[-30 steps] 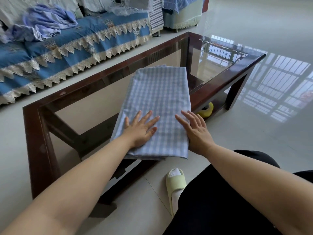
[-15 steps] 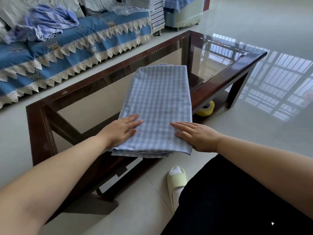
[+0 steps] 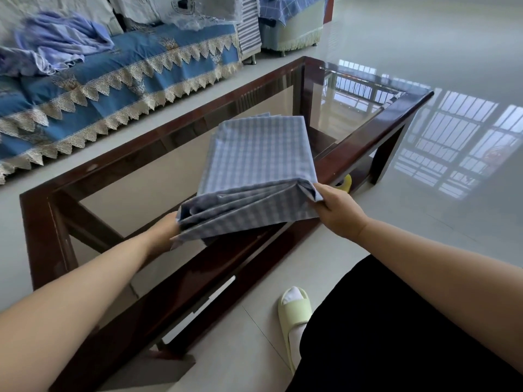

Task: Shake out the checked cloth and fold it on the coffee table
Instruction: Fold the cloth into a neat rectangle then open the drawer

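While the far half of the folded checked cloth (image 3: 256,154) lies flat on the glass worktop (image 3: 135,176), its near edge is raised off the glass, layered folds visible along that edge. Left hand (image 3: 162,232), at 7 o'clock of the cloth: mostly hidden behind the near-left corner; the grip appears to pinch that corner, though the fingers cannot be seen. Right hand (image 3: 338,212), at 4 o'clock of the cloth: grip pinches the near-right corner, thumb on top, fingers curled under the layers. Both forearms reach in from the lower frame edge.

Cloth: light blue-grey with a fine white check, folded to a long rectangle running from 6 to 12 o'clock, placed right of the worktop's centre, its right side near the dark wood frame (image 3: 365,142).

Surroundings: a sofa (image 3: 119,80) with a blue lace-trimmed cover at 10 o'clock beyond the table; crumpled lilac fabric (image 3: 56,43) on its left part. A yellow object (image 3: 346,183) shows partly at 3 o'clock, below the worktop's right rail, just beyond the right hand; identity unclear. A pale green slipper (image 3: 294,315) over a white sock at 6 o'clock on the tiled floor (image 3: 424,38), beside dark clothing at lower right.
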